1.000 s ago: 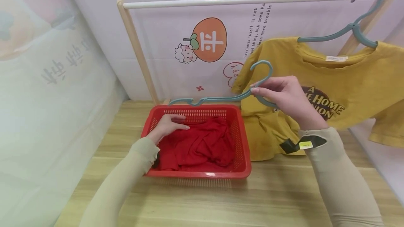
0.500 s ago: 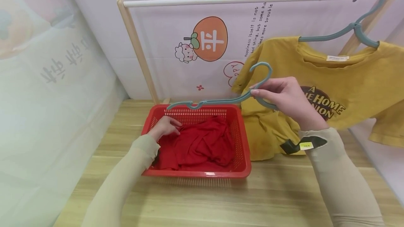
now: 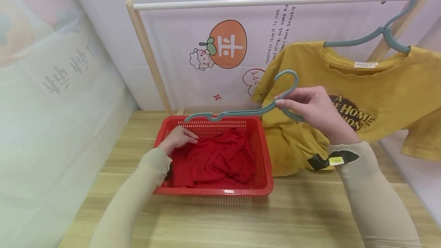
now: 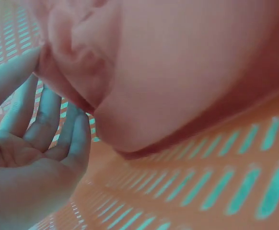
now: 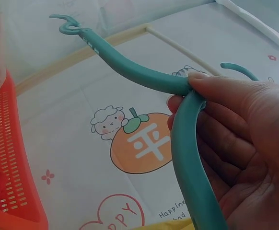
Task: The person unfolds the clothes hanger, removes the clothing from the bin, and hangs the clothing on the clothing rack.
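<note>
A teal clothes hanger is pinched at its neck by my right hand, between thumb and fingers. Its hook points up, and its long arm reaches left over the back rim of the red basket. Inside that basket lies a crumpled red garment. At the basket's left side my left hand pinches the garment's edge. The left wrist view shows the thumb and fingers of the left hand at a fold of the cloth. In the right wrist view, the hanger passes between thumb and fingers.
Behind the basket stands a rack with a white rail and wooden posts. A yellow T-shirt hangs on another teal hanger at the right, its lower part on the wooden table.
My left hand has lowered slightly onto the red garment, and its fingers have closed on the edge. The hanger's left end has dipped a little; my right hand stays nearly in place.
</note>
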The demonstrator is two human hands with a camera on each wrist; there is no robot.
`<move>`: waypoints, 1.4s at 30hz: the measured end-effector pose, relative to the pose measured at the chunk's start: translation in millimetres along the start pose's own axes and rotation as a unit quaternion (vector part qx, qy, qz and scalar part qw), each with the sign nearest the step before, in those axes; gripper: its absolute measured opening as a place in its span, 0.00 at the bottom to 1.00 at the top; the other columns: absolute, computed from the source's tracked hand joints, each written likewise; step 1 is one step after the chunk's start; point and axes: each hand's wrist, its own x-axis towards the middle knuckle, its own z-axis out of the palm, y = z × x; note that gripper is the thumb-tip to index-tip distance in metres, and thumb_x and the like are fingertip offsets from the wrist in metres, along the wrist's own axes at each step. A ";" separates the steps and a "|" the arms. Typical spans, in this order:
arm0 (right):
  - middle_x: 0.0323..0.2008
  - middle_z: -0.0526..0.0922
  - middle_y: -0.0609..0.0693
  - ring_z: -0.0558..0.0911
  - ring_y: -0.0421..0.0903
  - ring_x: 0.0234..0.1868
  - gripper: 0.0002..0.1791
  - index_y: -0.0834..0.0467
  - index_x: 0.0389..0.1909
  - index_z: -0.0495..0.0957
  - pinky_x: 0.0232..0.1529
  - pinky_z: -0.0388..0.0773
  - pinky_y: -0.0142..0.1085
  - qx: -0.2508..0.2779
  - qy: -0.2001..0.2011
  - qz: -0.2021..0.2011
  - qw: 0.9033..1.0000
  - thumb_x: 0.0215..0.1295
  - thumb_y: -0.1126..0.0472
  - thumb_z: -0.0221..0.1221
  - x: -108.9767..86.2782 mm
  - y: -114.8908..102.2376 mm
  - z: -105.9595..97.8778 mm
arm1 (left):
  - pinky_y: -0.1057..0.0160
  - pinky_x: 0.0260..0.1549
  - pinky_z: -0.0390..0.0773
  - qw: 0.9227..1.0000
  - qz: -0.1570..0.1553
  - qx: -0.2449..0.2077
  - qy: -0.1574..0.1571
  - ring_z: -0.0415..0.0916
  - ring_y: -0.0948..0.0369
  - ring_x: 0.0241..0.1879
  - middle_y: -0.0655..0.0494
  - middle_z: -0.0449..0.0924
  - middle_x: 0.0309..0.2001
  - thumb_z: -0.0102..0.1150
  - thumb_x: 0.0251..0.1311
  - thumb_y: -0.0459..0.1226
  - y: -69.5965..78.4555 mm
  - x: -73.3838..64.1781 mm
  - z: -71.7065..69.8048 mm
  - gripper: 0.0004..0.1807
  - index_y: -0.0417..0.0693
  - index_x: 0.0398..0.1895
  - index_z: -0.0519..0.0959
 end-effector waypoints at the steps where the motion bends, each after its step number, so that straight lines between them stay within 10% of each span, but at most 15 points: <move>1: 0.36 0.89 0.52 0.86 0.48 0.40 0.13 0.57 0.45 0.89 0.39 0.80 0.35 -0.001 0.000 0.000 1.000 0.66 0.52 0.70 -0.4 0.1 -0.1 | 0.58 0.51 0.77 1.000 0.006 -0.005 0.001 0.76 0.53 0.55 0.48 0.86 0.48 0.69 0.63 0.36 1.3 -1.2 -2.0 0.11 0.40 0.46 0.89; 11: 0.37 0.89 0.53 0.85 0.49 0.41 0.14 0.57 0.45 0.89 0.40 0.80 0.36 -0.002 -0.001 0.004 1.000 0.66 0.52 0.70 -1.1 1.0 -0.7 | 0.57 0.53 0.76 0.996 0.063 -0.063 0.005 0.77 0.55 0.56 0.54 0.86 0.50 0.70 0.64 0.43 19.6 -16.7 -26.3 0.14 0.48 0.50 0.89; 19: 0.36 0.90 0.52 0.85 0.46 0.38 0.14 0.57 0.46 0.89 0.36 0.80 0.34 -0.003 0.013 0.011 1.000 0.65 0.52 0.70 -2.5 3.0 -6.6 | 0.59 0.52 0.78 0.978 0.126 -0.166 0.020 0.80 0.53 0.50 0.51 0.87 0.44 0.68 0.66 0.37 37.7 -34.0 -46.6 0.14 0.37 0.49 0.87; 42: 0.38 0.90 0.49 0.85 0.43 0.40 0.14 0.59 0.48 0.88 0.36 0.78 0.32 -0.016 0.034 -0.007 0.999 0.65 0.57 0.70 -7.2 6.9 -20.5 | 0.59 0.47 0.77 0.962 0.178 -0.187 0.091 0.79 0.54 0.47 0.53 0.87 0.45 0.69 0.66 0.41 85.9 -70.6 -70.1 0.14 0.44 0.49 0.88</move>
